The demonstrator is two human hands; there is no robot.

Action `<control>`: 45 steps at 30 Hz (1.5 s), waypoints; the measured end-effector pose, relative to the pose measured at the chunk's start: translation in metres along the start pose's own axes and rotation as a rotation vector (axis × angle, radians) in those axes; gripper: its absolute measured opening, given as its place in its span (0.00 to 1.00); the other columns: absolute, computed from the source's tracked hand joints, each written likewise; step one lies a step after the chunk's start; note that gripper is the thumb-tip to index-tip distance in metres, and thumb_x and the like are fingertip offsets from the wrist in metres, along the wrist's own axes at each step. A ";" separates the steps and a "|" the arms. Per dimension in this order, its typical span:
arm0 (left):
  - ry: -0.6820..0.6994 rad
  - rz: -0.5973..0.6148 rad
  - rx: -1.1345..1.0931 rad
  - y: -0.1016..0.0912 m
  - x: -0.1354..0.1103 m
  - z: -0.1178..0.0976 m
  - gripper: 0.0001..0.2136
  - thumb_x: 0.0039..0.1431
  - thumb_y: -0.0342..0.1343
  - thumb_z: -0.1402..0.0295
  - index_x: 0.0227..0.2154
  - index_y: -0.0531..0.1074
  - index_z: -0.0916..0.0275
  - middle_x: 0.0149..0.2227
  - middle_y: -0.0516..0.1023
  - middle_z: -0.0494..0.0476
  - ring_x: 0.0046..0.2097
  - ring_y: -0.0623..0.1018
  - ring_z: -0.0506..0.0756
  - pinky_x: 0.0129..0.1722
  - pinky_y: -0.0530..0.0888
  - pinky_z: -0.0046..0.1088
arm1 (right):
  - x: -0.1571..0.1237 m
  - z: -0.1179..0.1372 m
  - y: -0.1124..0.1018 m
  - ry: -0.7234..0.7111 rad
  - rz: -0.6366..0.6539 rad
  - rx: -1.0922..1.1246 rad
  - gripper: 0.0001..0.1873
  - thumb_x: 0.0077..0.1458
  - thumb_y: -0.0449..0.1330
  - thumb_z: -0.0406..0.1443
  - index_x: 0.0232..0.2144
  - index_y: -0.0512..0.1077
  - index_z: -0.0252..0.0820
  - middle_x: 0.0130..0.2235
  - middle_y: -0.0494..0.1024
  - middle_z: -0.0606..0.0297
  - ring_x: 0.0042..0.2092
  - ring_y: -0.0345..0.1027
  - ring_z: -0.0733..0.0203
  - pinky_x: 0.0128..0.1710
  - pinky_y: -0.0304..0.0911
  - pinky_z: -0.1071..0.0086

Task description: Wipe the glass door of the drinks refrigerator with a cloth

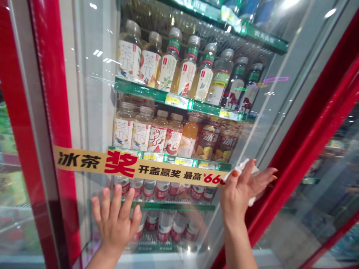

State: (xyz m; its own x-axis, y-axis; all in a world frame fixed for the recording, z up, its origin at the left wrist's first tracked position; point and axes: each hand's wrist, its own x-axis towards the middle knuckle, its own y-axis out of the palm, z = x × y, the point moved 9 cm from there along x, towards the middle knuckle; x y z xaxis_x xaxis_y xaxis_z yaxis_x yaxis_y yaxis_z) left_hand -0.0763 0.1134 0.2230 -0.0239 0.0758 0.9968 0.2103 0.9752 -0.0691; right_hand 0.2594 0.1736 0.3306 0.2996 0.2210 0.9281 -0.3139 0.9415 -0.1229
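Right grip [238, 189] angled over tissue [241, 166]; left grip [117, 222] splayed upright.

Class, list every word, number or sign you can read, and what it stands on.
"冰茶 奖 开盖赢奖 最高¥66": yellow strip; end covered at the right hand.
"茶π": white bottle labels in two rows.
"冰": dark bottles; the rest unclear.
White up arrows: green shelf edges.
Price tags, other labels: too small or blurred.

1 head view toward nearby cooler [54, 86]
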 end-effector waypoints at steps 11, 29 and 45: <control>-0.005 0.010 -0.010 0.001 -0.001 0.002 0.38 0.69 0.59 0.67 0.78 0.53 0.54 0.82 0.47 0.54 0.83 0.46 0.63 0.82 0.42 0.51 | -0.090 0.070 0.019 -0.517 0.190 -0.015 0.40 0.72 0.56 0.47 0.79 0.47 0.65 0.83 0.36 0.69 0.83 0.28 0.39 0.78 0.32 0.27; -0.014 0.013 -0.004 0.001 0.000 0.000 0.37 0.70 0.57 0.67 0.78 0.51 0.54 0.82 0.45 0.53 0.83 0.45 0.63 0.82 0.40 0.51 | -0.067 0.015 0.020 -0.276 0.139 -0.083 0.43 0.73 0.56 0.47 0.80 0.40 0.63 0.83 0.28 0.60 0.81 0.23 0.26 0.70 0.36 0.13; -0.050 0.087 -0.069 -0.007 0.000 0.006 0.36 0.70 0.58 0.68 0.77 0.54 0.49 0.81 0.48 0.51 0.83 0.47 0.61 0.82 0.42 0.49 | -0.111 0.039 0.020 -0.514 0.164 -0.017 0.40 0.72 0.53 0.43 0.79 0.44 0.69 0.82 0.30 0.71 0.82 0.21 0.41 0.77 0.29 0.26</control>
State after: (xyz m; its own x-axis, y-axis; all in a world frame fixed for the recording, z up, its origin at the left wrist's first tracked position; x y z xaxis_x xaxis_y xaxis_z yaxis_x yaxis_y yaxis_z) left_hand -0.0839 0.1076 0.2230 -0.0504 0.1717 0.9839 0.2807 0.9478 -0.1510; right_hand 0.1842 0.1576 0.2386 -0.2325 0.2167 0.9482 -0.3034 0.9101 -0.2824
